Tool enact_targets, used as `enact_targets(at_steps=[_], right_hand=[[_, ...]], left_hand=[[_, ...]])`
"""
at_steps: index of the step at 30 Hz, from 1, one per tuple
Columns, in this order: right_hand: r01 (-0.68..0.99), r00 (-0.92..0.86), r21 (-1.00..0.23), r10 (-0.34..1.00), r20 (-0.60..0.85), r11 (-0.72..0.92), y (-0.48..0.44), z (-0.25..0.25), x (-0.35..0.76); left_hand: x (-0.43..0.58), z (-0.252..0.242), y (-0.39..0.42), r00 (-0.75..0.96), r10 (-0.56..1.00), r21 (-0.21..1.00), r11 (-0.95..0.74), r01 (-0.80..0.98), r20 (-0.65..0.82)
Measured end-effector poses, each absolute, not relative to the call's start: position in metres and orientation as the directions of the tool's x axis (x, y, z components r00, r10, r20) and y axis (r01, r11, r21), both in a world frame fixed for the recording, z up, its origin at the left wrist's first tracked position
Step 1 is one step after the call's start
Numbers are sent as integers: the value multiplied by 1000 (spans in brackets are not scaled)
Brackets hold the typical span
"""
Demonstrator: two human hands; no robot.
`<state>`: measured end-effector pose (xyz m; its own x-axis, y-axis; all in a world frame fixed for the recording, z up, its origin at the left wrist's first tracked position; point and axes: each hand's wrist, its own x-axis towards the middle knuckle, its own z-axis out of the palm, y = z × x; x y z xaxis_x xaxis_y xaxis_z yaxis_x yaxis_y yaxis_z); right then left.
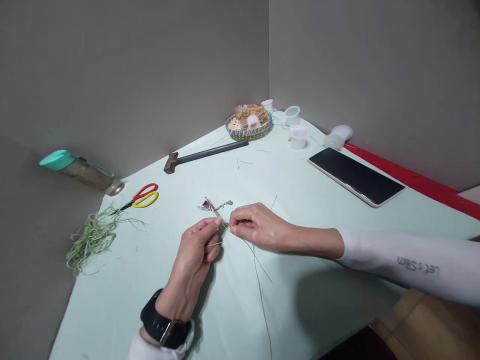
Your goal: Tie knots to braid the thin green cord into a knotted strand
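My left hand (193, 265) and my right hand (258, 227) meet, and both pinch a thin twisted bundle of pale green grass strands (215, 212), which has a small dark-red pointed scrap at its far tip. My grip is closed: the fingertips of both hands clamp the bundle near its lower end, and long loose strands trail from it across the pale mint tabletop (262, 310).

A black watch (163, 320) circles my left wrist. My right forearm wears a white sleeve (408, 262) with dark print reading "LET'S SLIM", upside down to me.

From the bundle, red-and-yellow-handled scissors (140, 197) lie to the left, and beyond them sits a loose heap of green grass fibres (93, 240). Straight ahead lies a dark steel hammer (202, 156), and farther on stands a round woven basket (249, 125). White plastic cups (292, 116) stand beyond the bundle to the right, and a black-screened, cream-edged tablet (356, 175) lies farther right.
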<state>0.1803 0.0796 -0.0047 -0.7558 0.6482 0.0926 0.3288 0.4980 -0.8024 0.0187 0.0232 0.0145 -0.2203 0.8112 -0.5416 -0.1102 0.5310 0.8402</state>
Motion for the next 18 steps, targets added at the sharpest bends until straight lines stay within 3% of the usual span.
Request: enact_targets(at_steps=[8,18], right_hand=[[237,-767,-746,591,250,623,74,-5,180],[242,-615,-897,773,152,369,79,1,179]], left_hand=[[20,14,24,-212,810,836,541,-88,-546],[21,15,23,-246,815,848,527,-61,-524]])
